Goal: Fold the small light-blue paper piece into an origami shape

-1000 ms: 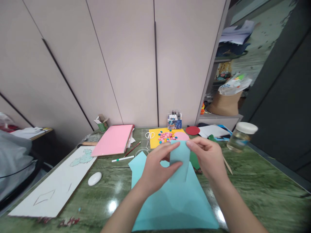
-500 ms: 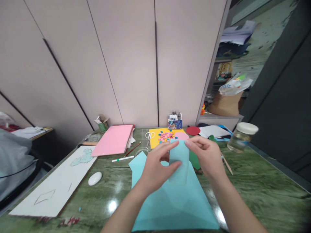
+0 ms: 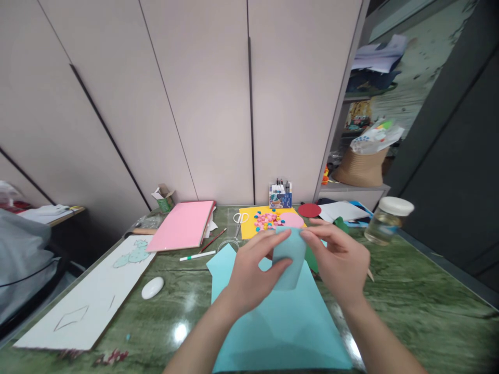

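A small rectangular piece of light blue paper [image 3: 289, 265] is held up in the air, upright and slightly tilted. My left hand [image 3: 255, 267] grips its left side, thumb in front and fingers along the top edge. At its top right corner, the thumb and fingertips of my right hand [image 3: 337, 257] pinch the paper. Below both hands a large light blue sheet [image 3: 280, 332] lies on the green table [image 3: 171, 322]. Beyond them, pink, blue and yellow bits [image 3: 268, 220] lie on a yellow sheet [image 3: 245, 228].
Left: a pink folder [image 3: 181, 226], a white board with drawings [image 3: 86, 296], a white oval object [image 3: 152, 288] and a marker [image 3: 197, 255]. Scissors [image 3: 240, 218] and a pen box [image 3: 280, 197] stand farther back. Right: a lidded jar [image 3: 389, 221] and red circle [image 3: 310, 210].
The small paper has tilted and its lower end has shifted slightly left. My right hand has moved a little right and turned, still pinching the top corner.
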Available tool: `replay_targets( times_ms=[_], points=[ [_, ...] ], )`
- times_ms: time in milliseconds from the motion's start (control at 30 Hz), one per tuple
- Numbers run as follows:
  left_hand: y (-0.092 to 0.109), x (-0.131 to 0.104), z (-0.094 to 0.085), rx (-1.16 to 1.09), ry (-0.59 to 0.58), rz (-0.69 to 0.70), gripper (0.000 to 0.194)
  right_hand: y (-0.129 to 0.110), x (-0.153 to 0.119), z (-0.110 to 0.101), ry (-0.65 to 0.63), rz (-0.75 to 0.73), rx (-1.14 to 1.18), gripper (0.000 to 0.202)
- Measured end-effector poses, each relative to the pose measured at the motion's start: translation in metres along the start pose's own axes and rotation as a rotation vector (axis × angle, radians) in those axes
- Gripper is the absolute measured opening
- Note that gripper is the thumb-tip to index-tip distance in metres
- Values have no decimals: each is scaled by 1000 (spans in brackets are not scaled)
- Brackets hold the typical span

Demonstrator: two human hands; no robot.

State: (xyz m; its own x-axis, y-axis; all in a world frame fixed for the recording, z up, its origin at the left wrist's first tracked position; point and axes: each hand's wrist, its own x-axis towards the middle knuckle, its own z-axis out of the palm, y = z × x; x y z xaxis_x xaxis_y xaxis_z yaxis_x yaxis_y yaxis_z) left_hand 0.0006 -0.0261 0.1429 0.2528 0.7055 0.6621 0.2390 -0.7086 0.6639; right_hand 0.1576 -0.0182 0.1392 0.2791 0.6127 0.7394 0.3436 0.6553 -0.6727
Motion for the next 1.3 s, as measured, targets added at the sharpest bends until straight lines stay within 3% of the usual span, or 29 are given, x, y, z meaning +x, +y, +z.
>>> replay_targets(
  times_ms=[67, 133, 233, 333, 533, 867, 1100, 1300],
  points=[
    [0, 0, -1, -2, -4, 0, 49, 1, 0, 0, 18, -9, 9, 7],
    [-1, -1, -1, -1, -1, -13, 48, 2, 3, 1, -16, 81, 72, 4],
    [-3, 0, -2, -6, -3, -50, 47, 6, 9, 1, -196, 334, 296, 12],
    [-6, 2, -2, -40, -17, -103, 49, 9, 14, 1, -287, 439, 457, 19],
    [-10, 4, -4, -91, -16, -148, 51, 7, 17, -4, -342, 413, 279, 21],
    [-5, 5, -4, -157, -6, -192, 50, -5, 12, 1, -224, 279, 40, 21],
    [-5, 3, -4, -153, 18, -203, 53, 5, 18, -2, -419, 431, 177, 23],
    [-3, 3, -4, -142, 0, -216, 57, 6, 17, 0, -387, 398, 132, 27]
  ],
)
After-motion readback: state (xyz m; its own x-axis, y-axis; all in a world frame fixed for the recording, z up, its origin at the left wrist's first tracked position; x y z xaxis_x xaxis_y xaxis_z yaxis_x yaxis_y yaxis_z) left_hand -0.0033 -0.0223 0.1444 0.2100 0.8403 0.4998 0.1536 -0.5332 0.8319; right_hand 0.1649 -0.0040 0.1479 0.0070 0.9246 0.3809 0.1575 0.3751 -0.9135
